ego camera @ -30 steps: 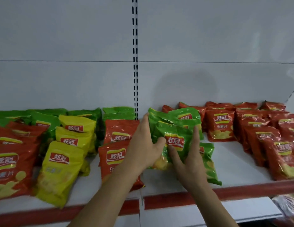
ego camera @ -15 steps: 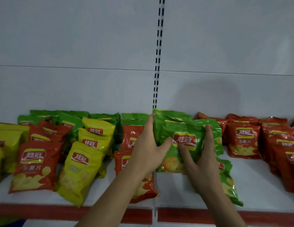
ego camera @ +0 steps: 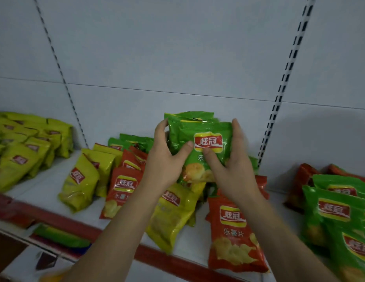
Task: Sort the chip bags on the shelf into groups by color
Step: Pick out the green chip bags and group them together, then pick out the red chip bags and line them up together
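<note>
Both hands, left (ego camera: 165,159) and right (ego camera: 230,159), clutch a green stack (ego camera: 200,129) mid-carry; next, I reckon, set it beside the greens (ego camera: 336,208).

I read the red logo 炫冠 on the green chip bag (ego camera: 206,143) held at centre; below it only 乐 shows, the rest covered. At five o'clock, the red chip bag (ego camera: 234,235) carries 炫冠 and 乐薯片. The red bag at nine o'clock (ego camera: 122,190) shows 炫冠 and 乐薯, and the green bags at four o'clock (ego camera: 334,212) show 炫冠. Other logos are too blurred.
</note>
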`<action>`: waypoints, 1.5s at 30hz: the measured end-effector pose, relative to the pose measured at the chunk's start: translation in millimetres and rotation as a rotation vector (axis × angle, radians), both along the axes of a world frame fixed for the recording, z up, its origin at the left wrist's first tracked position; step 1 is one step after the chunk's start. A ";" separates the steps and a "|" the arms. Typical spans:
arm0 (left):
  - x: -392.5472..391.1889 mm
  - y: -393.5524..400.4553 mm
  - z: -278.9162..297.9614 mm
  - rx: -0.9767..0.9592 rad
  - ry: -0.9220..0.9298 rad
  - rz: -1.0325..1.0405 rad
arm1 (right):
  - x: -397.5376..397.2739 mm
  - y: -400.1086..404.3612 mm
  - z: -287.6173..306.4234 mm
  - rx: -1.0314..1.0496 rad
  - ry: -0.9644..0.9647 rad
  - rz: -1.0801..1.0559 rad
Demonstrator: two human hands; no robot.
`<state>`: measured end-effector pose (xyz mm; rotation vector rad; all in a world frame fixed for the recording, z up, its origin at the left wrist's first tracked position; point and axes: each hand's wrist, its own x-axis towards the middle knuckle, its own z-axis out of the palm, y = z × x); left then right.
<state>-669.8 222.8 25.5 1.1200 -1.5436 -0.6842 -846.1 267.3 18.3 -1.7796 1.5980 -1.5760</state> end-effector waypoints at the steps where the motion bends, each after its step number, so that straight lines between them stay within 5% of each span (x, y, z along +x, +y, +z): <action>1: 13.5 -6.8 1.8 -0.005 0.002 0.027 | 11.2 -11.0 5.7 0.010 0.018 0.020; 13: 144.3 -103.7 1.9 0.043 -0.102 0.125 | 135.7 -132.7 17.1 0.083 0.161 0.111; 17: 157.6 -126.4 -13.0 0.133 -0.323 0.078 | 155.4 -145.3 -11.7 0.138 0.347 0.064; 23: 166.8 -135.2 -40.2 0.049 -0.634 0.182 | 152.6 -152.8 -47.7 0.158 0.646 -0.161; 45: 136.9 -100.9 -49.5 -0.346 -0.881 0.378 | 119.5 -113.5 -47.0 0.094 0.776 -0.322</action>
